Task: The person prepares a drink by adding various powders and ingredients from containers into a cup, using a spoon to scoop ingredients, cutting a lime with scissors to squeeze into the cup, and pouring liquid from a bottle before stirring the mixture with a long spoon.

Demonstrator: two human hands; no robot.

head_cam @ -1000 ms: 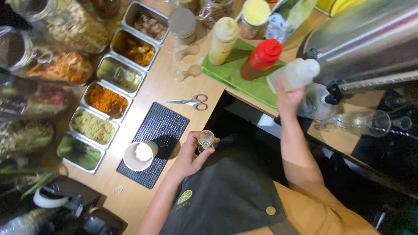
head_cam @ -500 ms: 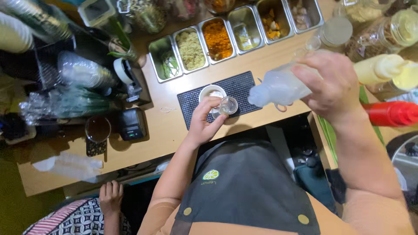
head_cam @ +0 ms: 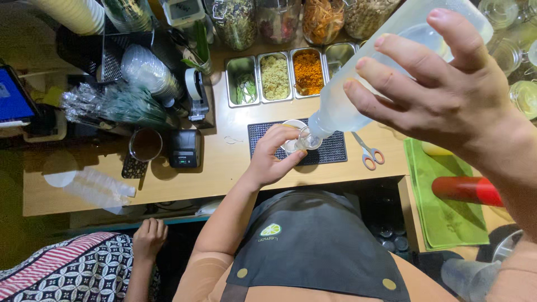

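Right hand (head_cam: pixel 447 95): upper right of frame, close to camera; fingers wrapped around a clear squeeze bottle, thumb side hidden.
Squeeze bottle (head_cam: pixel 358 95): translucent, holding clear liquid; tilted down toward frame centre, nozzle at the mouth of a small glass.
Left hand (head_cam: pixel 274 156): centre of frame; fingers curled narrow around the small glass, pinching it from the side.
Small glass (head_cam: pixel 306 138): clear, held just above the bar mat, touching the bottle nozzle; fill level not discernible.
White cup (head_cam: pixel 292 131): round, partly hidden behind the left-hand fingers, resting on the mat.
Bar mat (head_cam: pixel 330 150): black, ribbed, rectangular; centre of frame on the wooden counter.
Wooden counter (head_cam: pixel 224 168): light brown, spanning the middle of the frame.
Scissors (head_cam: pixel 368 154): pink-orange handles, lying just right of the mat.
Metal trays (head_cam: pixel 274 78): row of rectangular pans above the mat, holding green, pale and orange ingredients.
Glass jars (head_cam: pixel 279 19): top centre, behind the trays, filled with dried ingredients.
Green cloth (head_cam: pixel 442 207): lower right, flat on the counter.
Red bottle (head_cam: pixel 467 190): lying across the green cloth.
Apron (head_cam: pixel 319 246): dark, bottom centre, worn over an orange shirt.
Other person's hand (head_cam: pixel 148 237): lower left, resting at the counter edge, beside a patterned sleeve.
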